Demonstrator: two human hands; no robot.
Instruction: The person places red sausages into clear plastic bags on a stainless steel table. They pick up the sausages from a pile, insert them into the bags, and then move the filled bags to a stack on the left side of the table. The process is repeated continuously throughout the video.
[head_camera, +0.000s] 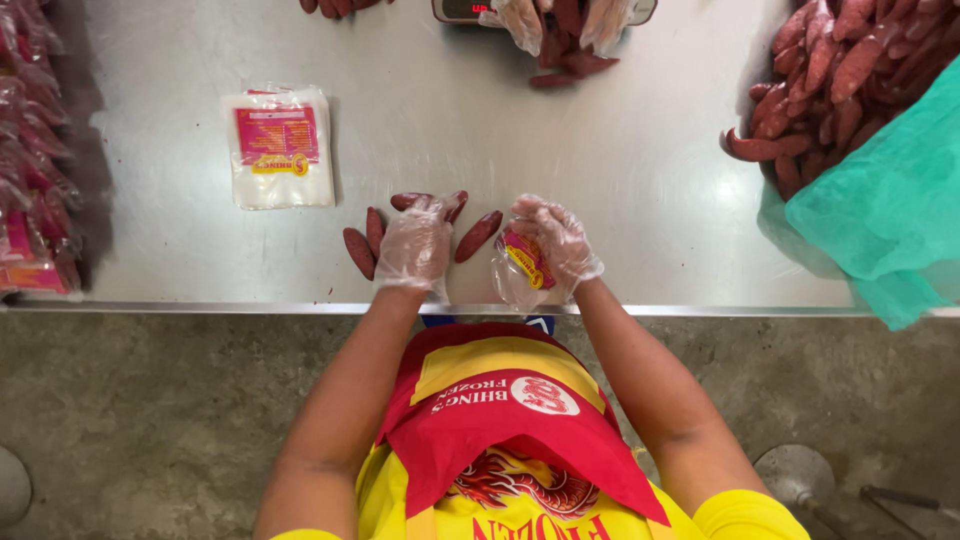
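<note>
I judge bagging underway: my left hand (415, 243) rests flat and unclenched on loose sausages (478, 236) on the table (600, 150), my right hand (558, 238) clamped on a plastic pouch (518, 268) needing opening.

Stack of empty printed pouches (279, 146) lying flat on the steel table (620, 160); heap of red sausages (850, 80) at the far right, beside a green mesh cloth (885, 215); filled packs (30, 150) piled along the left edge; grey concrete floor (150, 420) below.
</note>
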